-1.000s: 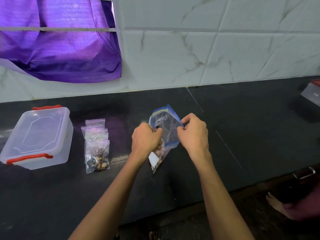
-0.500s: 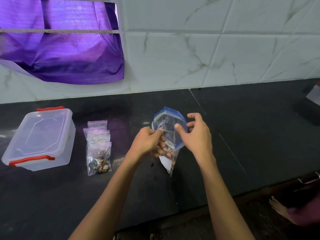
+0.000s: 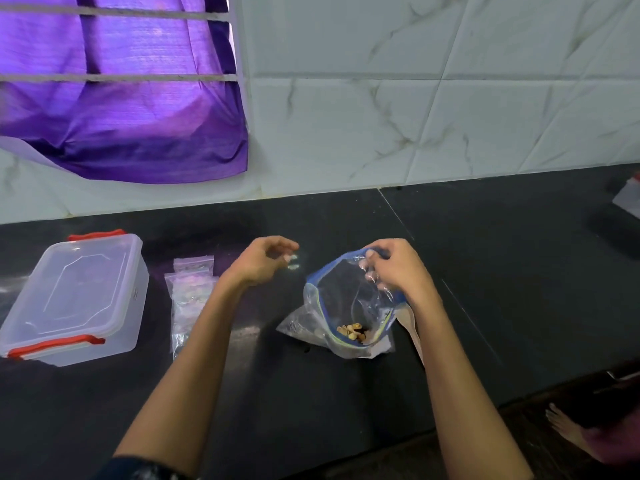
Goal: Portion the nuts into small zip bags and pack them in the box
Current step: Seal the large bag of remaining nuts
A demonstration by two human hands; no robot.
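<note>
Left hand [image 3: 265, 263] just let go of the big nut bag [image 3: 349, 306], fingers loosely curled, empty. Right hand [image 3: 394, 268] pinches the rim, mouth open on bench [image 3: 519, 271]. Ready to scoop nuts [image 3: 353, 331].

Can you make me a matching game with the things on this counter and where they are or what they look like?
Things:
1. plastic box
2. big zip bag
3. small zip bags
4. left hand

Descriptions:
A. held open at its blue rim by the right hand
B. holding nothing, fingers loosely curled
C. lid on, with red clips
D. piled between the box and the left arm

Pairs: 1-C, 2-A, 3-D, 4-B
</note>
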